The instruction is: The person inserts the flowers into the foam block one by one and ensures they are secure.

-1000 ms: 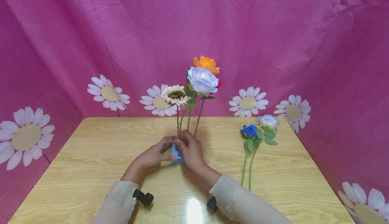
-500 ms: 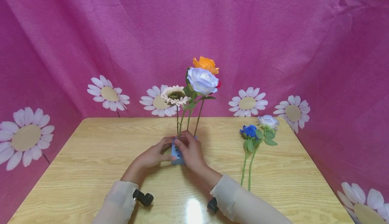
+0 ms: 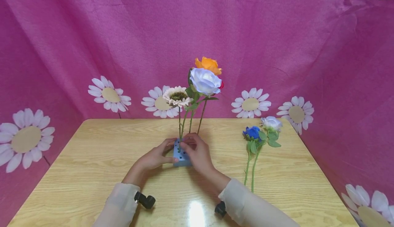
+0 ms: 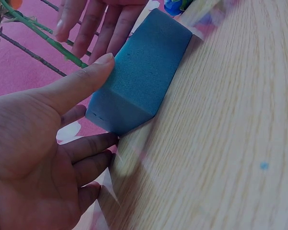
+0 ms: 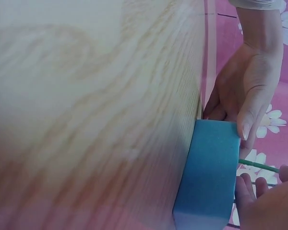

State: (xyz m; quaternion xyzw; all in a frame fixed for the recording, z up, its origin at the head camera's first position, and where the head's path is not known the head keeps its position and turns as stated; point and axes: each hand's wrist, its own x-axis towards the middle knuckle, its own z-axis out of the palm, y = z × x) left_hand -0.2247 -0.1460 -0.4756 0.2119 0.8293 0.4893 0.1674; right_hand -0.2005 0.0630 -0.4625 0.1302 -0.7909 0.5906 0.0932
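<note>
A blue foam block (image 3: 182, 161) with holes in its top stands on the table. My left hand (image 3: 155, 157) grips its left side, thumb at the near face and fingers round the far end. Upright stems rise from it, bearing a pale lilac rose (image 3: 205, 81), an orange rose (image 3: 209, 64), a cream gerbera-like flower (image 3: 177, 96) and a mostly hidden red bloom (image 3: 222, 84). My right hand (image 3: 199, 154) is beside the lilac rose's green stem (image 5: 259, 166), fingers loosely extended and the thumb apart from them. It hides part of the block's top.
A blue rose (image 3: 253, 132) and another pale rose (image 3: 271, 123) lie on the right of the wooden table (image 3: 107, 144), their stems toward the near edge. A magenta curtain (image 3: 147, 32) printed with daisies surrounds the table's back and sides.
My right hand has shifted slightly right, its fingers loosening from the green stem, and more of the block's top shows. The left hand and the upright flowers have stayed in place.
</note>
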